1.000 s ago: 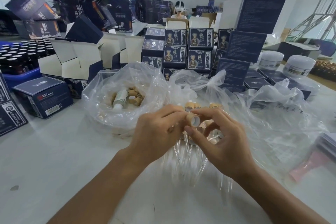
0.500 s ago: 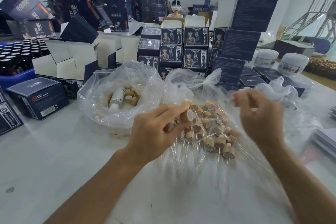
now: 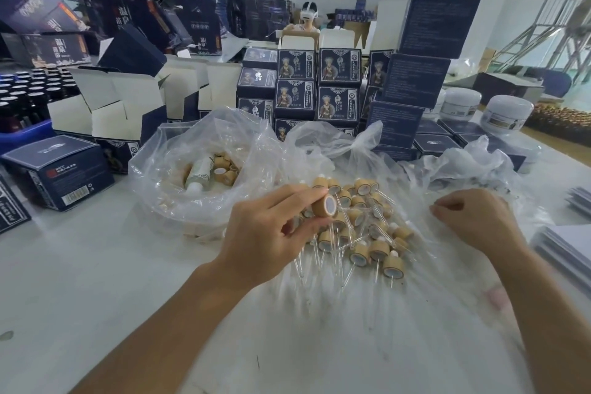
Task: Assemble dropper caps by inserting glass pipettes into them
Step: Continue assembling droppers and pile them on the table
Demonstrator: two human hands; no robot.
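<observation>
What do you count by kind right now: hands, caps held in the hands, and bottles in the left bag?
Hands: 2, left hand and right hand
Cap held, in the left hand: 1
Bottle in the bag: 1
Total: 4

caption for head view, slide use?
Left hand pinches a dropper cap above assembled droppers; right hand reaches toward a plastic bag.
</observation>
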